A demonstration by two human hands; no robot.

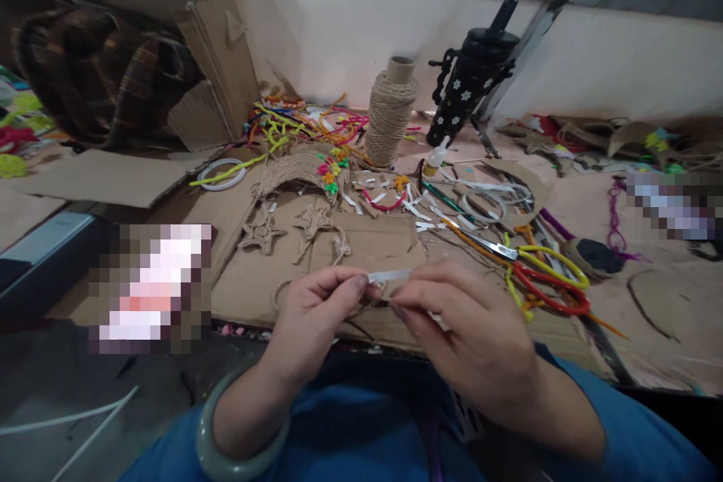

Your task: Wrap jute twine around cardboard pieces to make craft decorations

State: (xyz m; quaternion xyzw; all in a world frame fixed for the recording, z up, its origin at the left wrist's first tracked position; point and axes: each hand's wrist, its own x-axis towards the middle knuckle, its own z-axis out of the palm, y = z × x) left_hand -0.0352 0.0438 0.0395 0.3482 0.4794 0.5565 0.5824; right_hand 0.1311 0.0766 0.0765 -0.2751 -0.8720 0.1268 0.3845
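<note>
My left hand (316,316) and my right hand (468,331) meet over my lap, both pinching a thin white strip (389,276) between thumb and fingertips. The strip lies flat between the two pinches, just above a cardboard sheet (254,286). A pale bangle (237,452) sits on my left wrist. On the cardboard ahead lie two jute stars (263,233) and a jute fan shape (299,169) with small coloured flowers.
Scissors with red and yellow handles (542,271) lie to the right of my hands. A spool of jute twine (389,117), a small glue bottle (436,158) and a black flowered bottle (471,83) stand further back. Coloured pipe cleaners (305,124), white strips and cardboard scraps litter the surface.
</note>
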